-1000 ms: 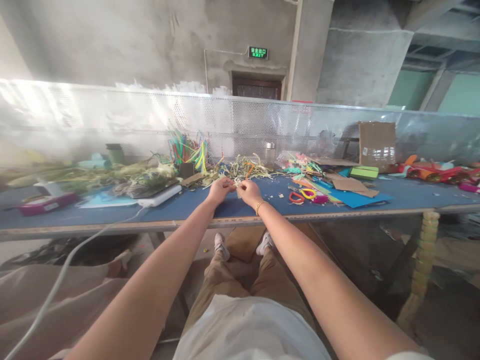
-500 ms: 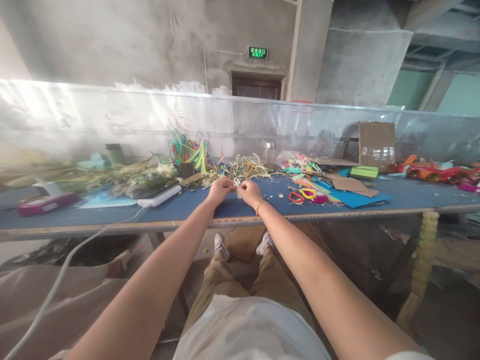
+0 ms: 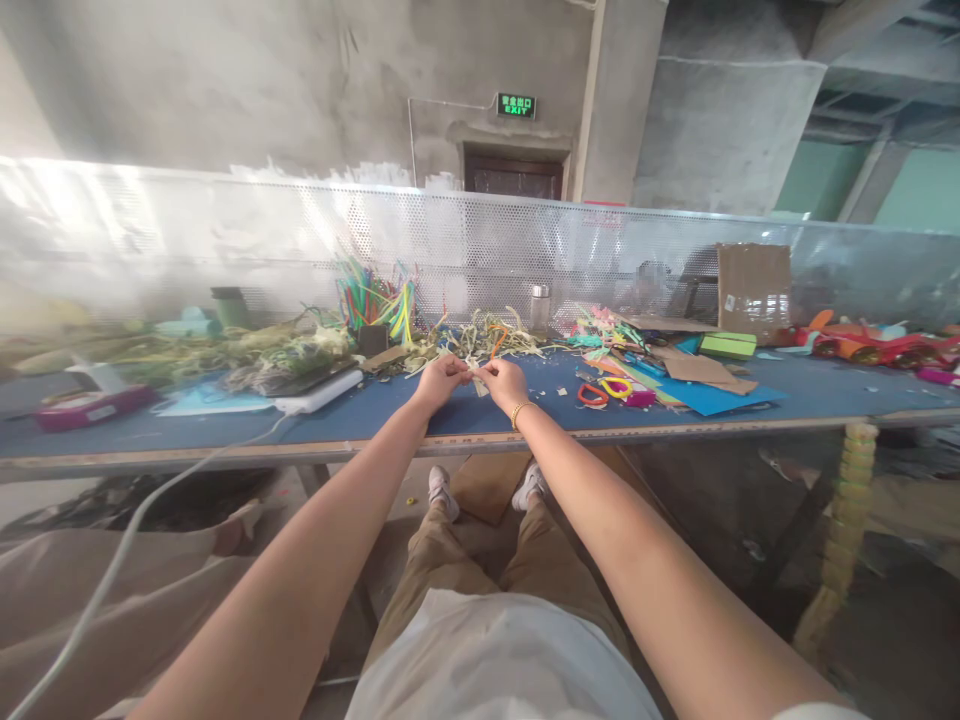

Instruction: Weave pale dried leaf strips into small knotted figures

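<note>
Close together above the blue table top (image 3: 525,400), my left hand (image 3: 441,381) and my right hand (image 3: 504,384) meet with fingertips pinched. Between them is a small pale strip (image 3: 480,387), gripped from both sides; its kind is too small to make out, and the fingers partly cover it. Just behind the fingers lies a tangled heap of pale dry strips (image 3: 517,335) with an orange piece in it. A gold-coloured bracelet (image 3: 517,414) circles my right wrist.
Scissors with yellow handles (image 3: 616,387), a red-orange loop (image 3: 592,395) and blue card (image 3: 720,397) lie to the right. Leftward are a white power strip (image 3: 322,392) with its cable, coloured pipe cleaners (image 3: 375,295) and fibre heaps. A bottle (image 3: 540,308) stands behind.
Both hands stay in nearly the same place, still pinching. A little more of the pale strip shows below the fingertips, and the right fingers have shifted slightly.
</note>
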The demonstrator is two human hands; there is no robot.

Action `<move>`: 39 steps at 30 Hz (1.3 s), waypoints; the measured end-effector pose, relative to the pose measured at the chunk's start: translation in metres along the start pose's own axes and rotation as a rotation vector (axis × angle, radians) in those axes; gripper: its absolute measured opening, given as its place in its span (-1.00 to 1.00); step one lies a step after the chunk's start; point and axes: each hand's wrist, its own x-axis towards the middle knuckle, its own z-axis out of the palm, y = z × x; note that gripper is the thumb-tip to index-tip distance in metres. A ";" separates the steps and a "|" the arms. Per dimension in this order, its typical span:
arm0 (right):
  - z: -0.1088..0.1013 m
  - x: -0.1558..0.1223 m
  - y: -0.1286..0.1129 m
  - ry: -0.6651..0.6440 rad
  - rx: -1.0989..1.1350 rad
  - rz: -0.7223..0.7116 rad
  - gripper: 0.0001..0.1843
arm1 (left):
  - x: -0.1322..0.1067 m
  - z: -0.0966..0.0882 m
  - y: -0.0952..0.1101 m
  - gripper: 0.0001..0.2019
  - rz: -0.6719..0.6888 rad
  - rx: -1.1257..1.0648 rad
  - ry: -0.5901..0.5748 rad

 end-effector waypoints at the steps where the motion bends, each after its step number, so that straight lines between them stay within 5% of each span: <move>1: 0.001 0.000 0.001 0.006 0.045 0.006 -0.79 | 0.001 0.000 -0.001 -0.69 0.000 -0.004 0.015; 4: 0.004 0.002 0.003 -0.005 0.175 0.017 -0.92 | 0.004 -0.002 -0.005 -0.70 -0.008 -0.010 0.089; 8: 0.006 0.002 0.004 -0.012 0.206 0.016 -0.86 | 0.005 -0.003 -0.008 -0.70 -0.015 -0.010 0.144; 16: 0.000 0.001 0.001 0.014 0.093 0.042 -0.85 | 0.000 0.000 -0.001 -0.70 -0.009 0.002 -0.004; 29: 0.006 0.004 0.006 -0.082 0.223 0.067 -0.90 | 0.000 0.001 0.001 -0.69 0.015 0.068 -0.067; 39: 0.008 0.007 0.007 0.083 0.382 0.171 -0.87 | -0.005 0.004 0.007 -0.65 0.001 0.054 -0.173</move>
